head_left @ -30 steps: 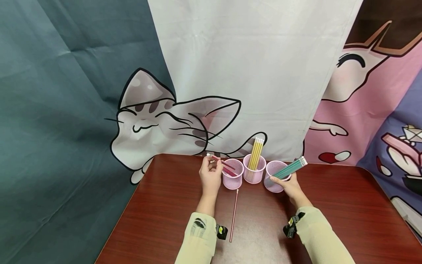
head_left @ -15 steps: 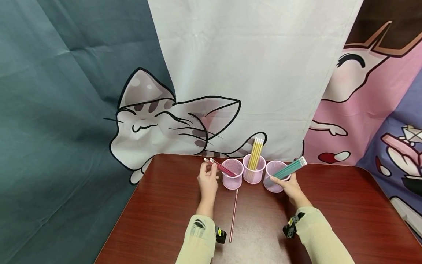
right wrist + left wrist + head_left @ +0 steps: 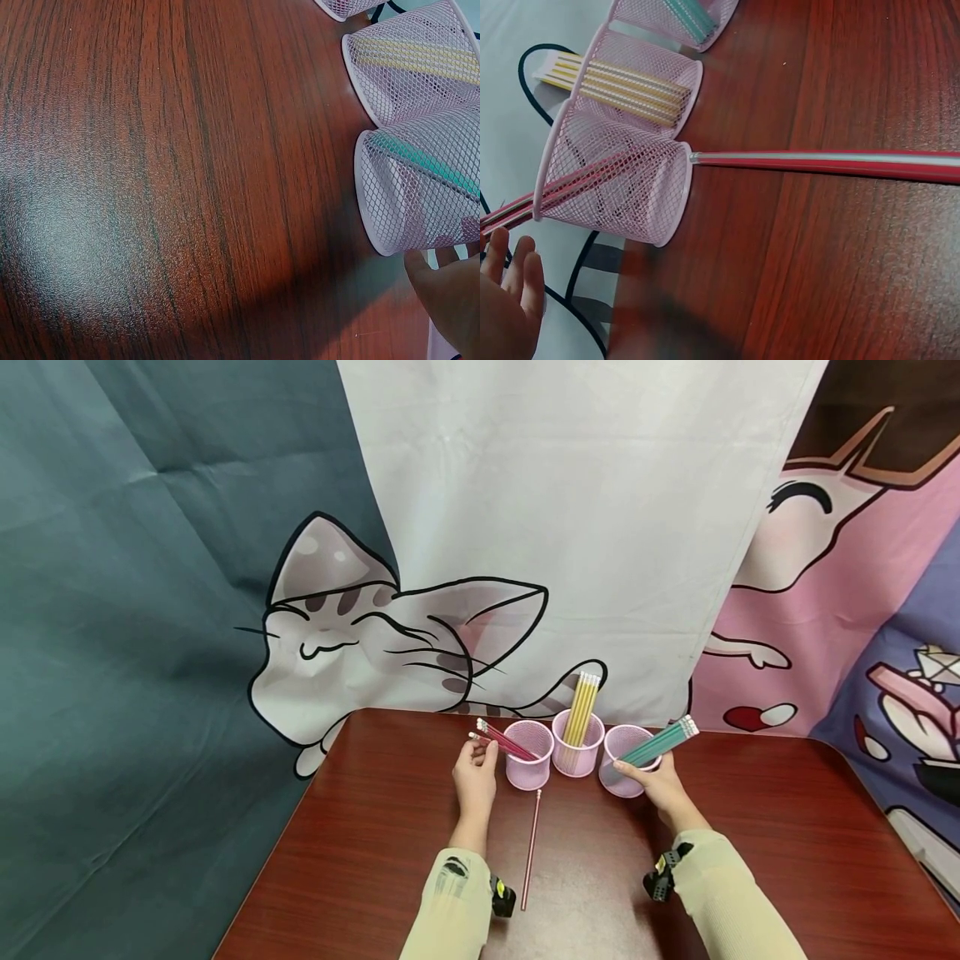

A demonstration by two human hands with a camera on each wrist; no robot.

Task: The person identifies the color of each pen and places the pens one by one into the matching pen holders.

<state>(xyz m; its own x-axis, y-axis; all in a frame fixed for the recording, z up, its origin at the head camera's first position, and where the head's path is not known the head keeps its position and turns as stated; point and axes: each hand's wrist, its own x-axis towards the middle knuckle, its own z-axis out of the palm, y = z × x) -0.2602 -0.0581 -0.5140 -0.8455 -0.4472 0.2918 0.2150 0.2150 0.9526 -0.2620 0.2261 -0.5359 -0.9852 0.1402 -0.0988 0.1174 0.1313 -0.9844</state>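
Note:
Several red pencils (image 3: 508, 742) lean leftward out of the left pink mesh pencil cup (image 3: 528, 777). At their white eraser ends my left hand (image 3: 474, 781) pinches one of them; in the left wrist view its thumb is hidden. My right hand (image 3: 666, 787) grips the right mesh cup (image 3: 617, 783) by its side, thumb near the rim. Teal pencils (image 3: 663, 743) tilt rightward out of that cup. Between the two stands the middle mesh cup (image 3: 576, 765), with yellow pencils (image 3: 581, 714) nearly upright in it.
A single red pencil (image 3: 531, 852) lies on the brown wooden table (image 3: 375, 843), its eraser end close to the left cup's base. Behind the table's back edge hangs a cartoon-printed cloth (image 3: 600, 527).
The red pencil in my left hand has gone from lying across the left cup's mouth to leaning alongside the other red pencils. The right hand and its cup have stayed in place.

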